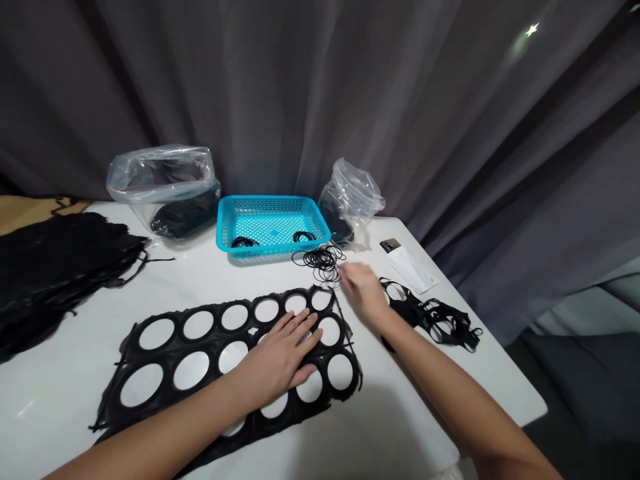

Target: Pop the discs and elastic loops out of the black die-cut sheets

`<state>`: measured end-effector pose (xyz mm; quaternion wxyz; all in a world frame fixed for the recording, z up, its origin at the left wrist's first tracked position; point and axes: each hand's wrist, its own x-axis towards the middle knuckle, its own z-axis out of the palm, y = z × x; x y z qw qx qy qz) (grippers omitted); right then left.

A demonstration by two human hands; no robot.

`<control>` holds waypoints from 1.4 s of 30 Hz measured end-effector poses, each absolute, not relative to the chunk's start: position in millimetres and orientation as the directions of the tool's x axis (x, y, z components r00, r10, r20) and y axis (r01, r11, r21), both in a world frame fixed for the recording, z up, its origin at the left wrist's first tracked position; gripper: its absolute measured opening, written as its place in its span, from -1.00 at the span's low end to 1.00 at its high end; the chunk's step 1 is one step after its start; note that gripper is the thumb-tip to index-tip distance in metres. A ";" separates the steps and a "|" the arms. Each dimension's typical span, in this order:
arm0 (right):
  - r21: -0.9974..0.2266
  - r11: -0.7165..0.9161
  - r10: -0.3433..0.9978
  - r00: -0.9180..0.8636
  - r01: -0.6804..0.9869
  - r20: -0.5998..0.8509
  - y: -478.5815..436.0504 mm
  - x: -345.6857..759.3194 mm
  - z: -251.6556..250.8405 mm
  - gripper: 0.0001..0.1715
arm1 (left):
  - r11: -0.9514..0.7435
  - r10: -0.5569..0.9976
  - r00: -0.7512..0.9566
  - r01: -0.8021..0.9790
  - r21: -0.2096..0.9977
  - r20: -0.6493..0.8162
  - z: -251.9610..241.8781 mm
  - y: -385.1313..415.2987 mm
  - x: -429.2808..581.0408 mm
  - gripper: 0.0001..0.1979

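A black sheet [210, 340] with rows of large round holes lies flat on the white table. My left hand [283, 357] rests palm down on its right part, fingers spread. Beyond the sheet's far right corner, my right hand [363, 290] is beside a loose pile of thin black rings [323, 259]. Its fingers are closed together at the pile's right edge; what they hold, if anything, is too small to tell. A blue basket [274, 249] behind the pile has a few black rings inside, at its left and right.
Black sheets [60, 267] are stacked at the left. Clear bags with black contents, one [165, 183] left and one [353, 193] right, flank the basket. A phone [390, 245], a white paper [413, 270] and black scraps [440, 320] lie at the right.
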<state>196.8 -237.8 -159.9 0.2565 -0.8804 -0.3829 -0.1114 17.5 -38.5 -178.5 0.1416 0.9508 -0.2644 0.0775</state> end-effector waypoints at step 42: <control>-0.249 -0.244 0.878 0.323 0.937 0.353 -186.3 117.9 -170.9 -0.85 | -0.922 -0.300 0.915 -0.351 0.165 0.271 -182.3 -0.6 -12.2 -0.39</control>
